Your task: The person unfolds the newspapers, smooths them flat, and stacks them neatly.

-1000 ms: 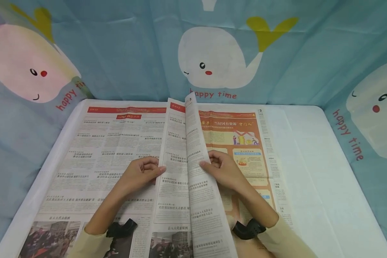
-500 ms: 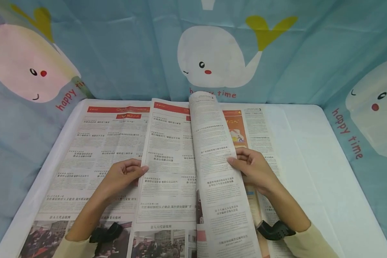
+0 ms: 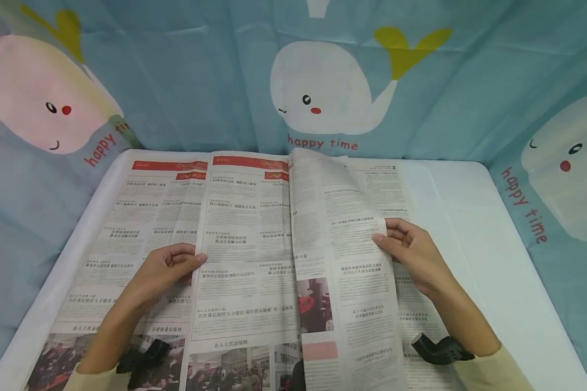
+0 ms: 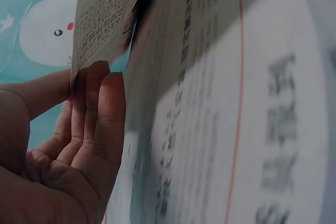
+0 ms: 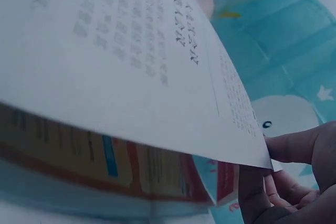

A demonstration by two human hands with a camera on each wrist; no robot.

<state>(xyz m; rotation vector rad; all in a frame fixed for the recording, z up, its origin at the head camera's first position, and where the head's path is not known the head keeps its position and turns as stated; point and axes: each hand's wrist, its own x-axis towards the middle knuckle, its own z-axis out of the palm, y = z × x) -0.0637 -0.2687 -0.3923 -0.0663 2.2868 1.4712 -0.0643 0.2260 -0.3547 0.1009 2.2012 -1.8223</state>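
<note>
A raised newspaper sheet (image 3: 239, 217) spans the space between both hands in the head view, with a fold line down its middle. Its left edge is pinched by my left hand (image 3: 168, 269), thumb on top and fingers behind. On the other side, my right hand (image 3: 416, 258) pinches the right edge, where the page curves upward. The left wrist view has the left hand (image 4: 79, 135) gripping the paper's edge between thumb and fingertips. In the right wrist view, the right hand (image 5: 294, 182) holds a corner-like edge of the lifted page (image 5: 157, 77), with orange-printed paper below.
More newspaper (image 3: 112, 239) lies flat underneath, showing at the left and, as a page marked 3 (image 3: 386, 184), at the right. A white table (image 3: 509, 304) carries it all. Blue cloth (image 3: 200, 81) printed with whales hangs behind and at both sides.
The hands have moved apart, left hand leftward and right hand rightward. The held sheet has spread wider between them, covering the orange page in the head view.
</note>
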